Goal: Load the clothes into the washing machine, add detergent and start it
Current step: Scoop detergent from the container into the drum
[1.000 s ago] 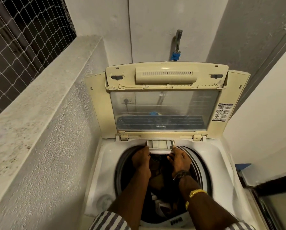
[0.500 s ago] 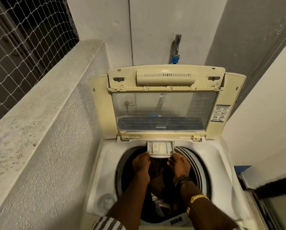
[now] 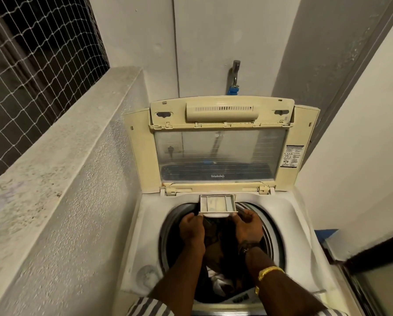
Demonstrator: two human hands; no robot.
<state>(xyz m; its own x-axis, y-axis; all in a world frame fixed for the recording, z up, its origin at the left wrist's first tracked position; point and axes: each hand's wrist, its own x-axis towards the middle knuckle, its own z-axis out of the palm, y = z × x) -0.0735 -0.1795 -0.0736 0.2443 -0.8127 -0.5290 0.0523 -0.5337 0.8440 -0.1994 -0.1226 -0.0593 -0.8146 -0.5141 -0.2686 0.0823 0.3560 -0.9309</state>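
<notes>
Washing machine [image 3: 291,229] deck, lid [image 3: 220,153] upright; dark clothes [image 3: 220,249] inside tub [image 3: 165,229]; detergent drawer [image 3: 218,202] out at rear.

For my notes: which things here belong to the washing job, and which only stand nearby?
Job: detergent drawer, gripped by left hand and right hand; clothes in the drum; open lid.
Nearby: wall tap; window netting; concrete ledge.

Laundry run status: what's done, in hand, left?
Done: cream glass-panelled lid stands open; dark clothes lie in the grey-rimmed drum. In hand: left hand and right hand grip the front corners of the small white plastic detergent drawer, which juts over the drum. Left: no detergent container in sight; drawer to fill and close, lid to shut, cycle to start.
</notes>
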